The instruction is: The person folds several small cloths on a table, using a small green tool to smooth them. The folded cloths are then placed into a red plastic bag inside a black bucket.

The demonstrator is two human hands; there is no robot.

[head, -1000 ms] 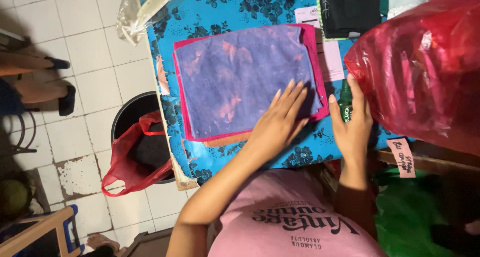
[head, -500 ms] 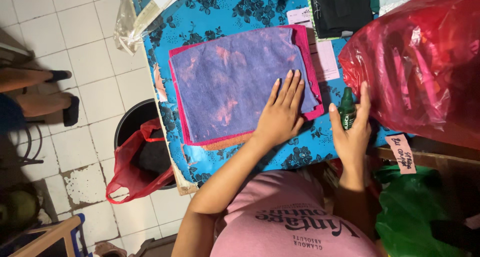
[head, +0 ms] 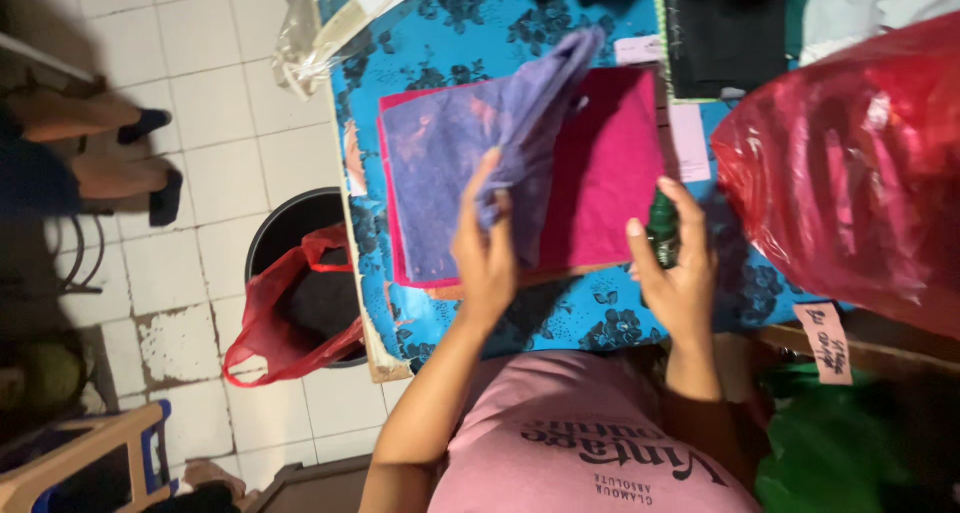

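A: Purple cloth (head: 470, 143): we see it half lifted off the magenta cloth (head: 605, 163), both lying on the blue flowered table cover (head: 450, 23). Where does it sit relative to the grip?

B: We find one edge pinched in the left hand (head: 487, 258), thumb against fingers, clenched on the fabric. The cloth rises from that hand toward the far side of the table, its raised corner ending near the black cloth (head: 720, 33).

A: And its long axis?

B: We read the lifted fold as running from the hand away from the person, slightly tilted to the right; the flat remainder lies left of the fold, covering the left part of the magenta cloth.

A: The other hand?

B: We see the right hand (head: 680, 273) wrapped around a small dark green bottle (head: 662, 228), just beside the magenta cloth's right edge and near the red plastic bag (head: 850, 163).
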